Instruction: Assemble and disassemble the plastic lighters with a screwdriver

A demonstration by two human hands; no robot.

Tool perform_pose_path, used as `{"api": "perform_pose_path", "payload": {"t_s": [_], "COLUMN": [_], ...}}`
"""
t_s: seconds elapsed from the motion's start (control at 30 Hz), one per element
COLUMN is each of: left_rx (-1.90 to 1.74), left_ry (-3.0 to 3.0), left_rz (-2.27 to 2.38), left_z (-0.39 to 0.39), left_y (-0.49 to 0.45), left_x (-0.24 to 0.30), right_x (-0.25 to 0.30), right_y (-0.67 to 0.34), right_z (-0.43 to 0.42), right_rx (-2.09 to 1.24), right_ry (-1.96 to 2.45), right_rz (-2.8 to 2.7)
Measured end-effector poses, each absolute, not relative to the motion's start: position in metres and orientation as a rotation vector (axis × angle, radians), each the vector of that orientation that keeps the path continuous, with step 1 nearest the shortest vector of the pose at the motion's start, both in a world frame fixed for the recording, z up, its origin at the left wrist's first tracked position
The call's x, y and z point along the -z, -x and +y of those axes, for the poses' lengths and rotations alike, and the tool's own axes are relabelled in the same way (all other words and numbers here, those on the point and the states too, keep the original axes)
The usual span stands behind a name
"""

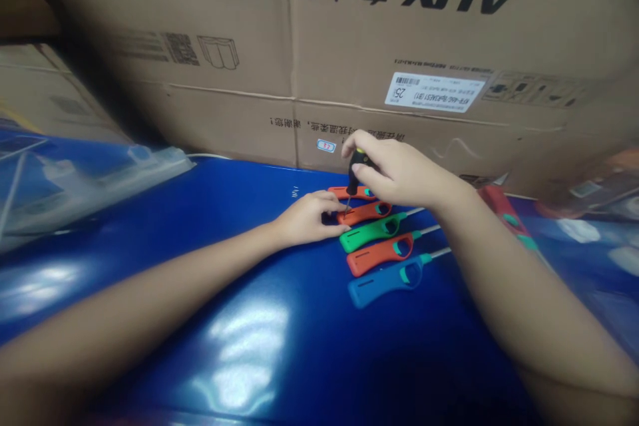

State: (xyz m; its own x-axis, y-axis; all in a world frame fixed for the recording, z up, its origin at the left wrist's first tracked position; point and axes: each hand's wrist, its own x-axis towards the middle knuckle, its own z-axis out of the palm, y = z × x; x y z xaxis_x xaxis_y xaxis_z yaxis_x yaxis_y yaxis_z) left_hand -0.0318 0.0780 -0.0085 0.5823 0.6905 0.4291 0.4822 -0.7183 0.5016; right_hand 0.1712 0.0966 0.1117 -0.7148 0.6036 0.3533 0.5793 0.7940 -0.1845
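Note:
My right hand is closed around a black screwdriver with a yellow mark on its handle. Its tip points down at the butt end of an orange gas lighter. The fingers of my left hand pinch around that same end, steadying it on the table. Behind it lies another orange lighter. On the near side are a green lighter, an orange-red lighter and a blue lighter, all in a row with their metal tubes to the right.
A large cardboard box stands along the back of the blue table. Clear plastic packaging lies at left. A red lighter is beyond my right forearm, with plastic bags further right. Small pale bits lie near the box.

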Motion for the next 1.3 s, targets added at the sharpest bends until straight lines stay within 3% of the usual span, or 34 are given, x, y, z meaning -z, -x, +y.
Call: {"api": "perform_pose_path", "payload": {"t_s": [0.33,0.53,1.03,1.3], "left_rx": [-0.891,-0.886,-0.875,-0.871], "left_ry": [-2.526,-2.511,-2.505,-2.507], "left_rz": [0.936,0.935,0.907,0.926], "left_z": [0.078,0.079,0.08,0.079], "left_y": [0.032,0.033,0.034,0.033], "left_x": [0.009,0.009,0.009,0.009], "right_x": [-0.119,-0.122,-0.125,-0.125], "right_y": [-0.17,-0.169,-0.162,-0.163], "right_z": [0.089,0.083,0.071,0.074], "right_rx": [0.048,-0.047,0.202,0.103], "right_ry": [1.108,0.903,1.073,1.106], "right_rz": [-2.52,-2.639,-2.634,-2.603]}}
